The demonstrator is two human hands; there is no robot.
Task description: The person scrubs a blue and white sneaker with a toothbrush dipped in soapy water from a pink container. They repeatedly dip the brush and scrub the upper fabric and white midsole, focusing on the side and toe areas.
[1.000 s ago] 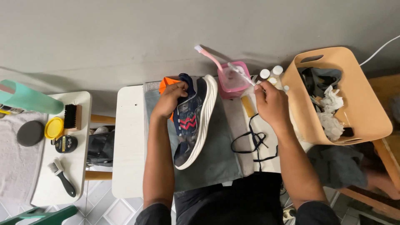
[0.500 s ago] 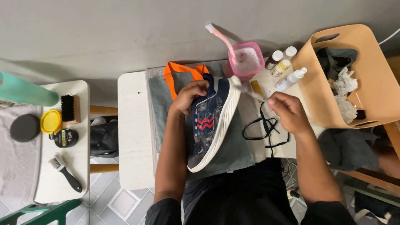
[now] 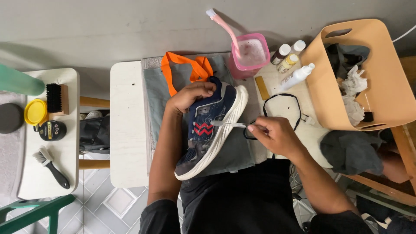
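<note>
A navy sneaker (image 3: pixel 208 130) with red stripes and a white sole lies on its side on a grey cloth (image 3: pixel 229 154) over the white table (image 3: pixel 125 121). My left hand (image 3: pixel 190 96) grips the shoe's collar from above. My right hand (image 3: pixel 275 135) pinches a small white brush (image 3: pixel 227 124) whose head touches the sneaker's side near the sole. A black shoelace (image 3: pixel 281 108) loops on the table just beyond my right hand.
A pink tub (image 3: pixel 251 54) of soapy water holds a pink brush (image 3: pixel 223 26). Small bottles (image 3: pixel 289 58) stand beside a tan basket (image 3: pixel 381 73) of rags. An orange strap (image 3: pixel 186 69) lies behind the shoe. The left side table (image 3: pixel 26 173) carries brushes, tins and a yellow lid.
My right hand came down from the pink tub with the small brush and brought it to the sneaker's side. My left hand stayed on the shoe, which shifted slightly.
</note>
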